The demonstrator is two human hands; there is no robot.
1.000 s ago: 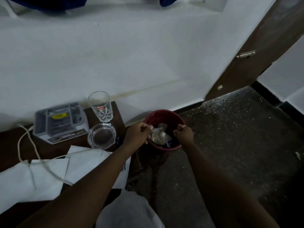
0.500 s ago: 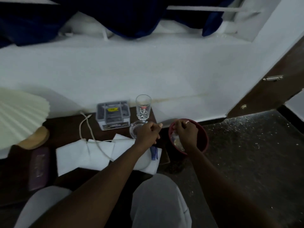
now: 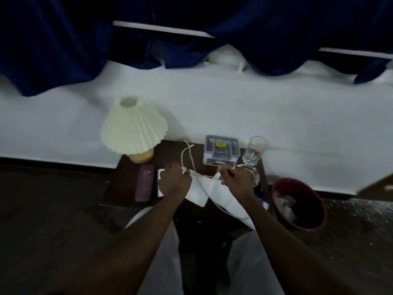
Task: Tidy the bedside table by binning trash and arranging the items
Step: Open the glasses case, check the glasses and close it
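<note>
The dark wooden bedside table (image 3: 168,154) carries several white papers (image 3: 221,199) with a white cord (image 3: 186,155) looping across them. My left hand (image 3: 174,183) is closed at the left end of the papers, fingers around the cord. My right hand (image 3: 237,180) is curled on the papers' upper right corner and pinches the paper edge. A red bin (image 3: 314,211) holding crumpled trash stands on the floor right of the table.
A pleated cream lamp (image 3: 134,126) stands at the table's back left, with a purple case (image 3: 144,182) in front of it. A grey box (image 3: 221,152) and a drinking glass (image 3: 254,152) stand at the back right. A glass ashtray (image 3: 256,177) is half hidden by my right hand.
Both hands have left the red bin and moved left onto the papers on the table. The view has swung left and up, bringing the lamp and case into sight.
</note>
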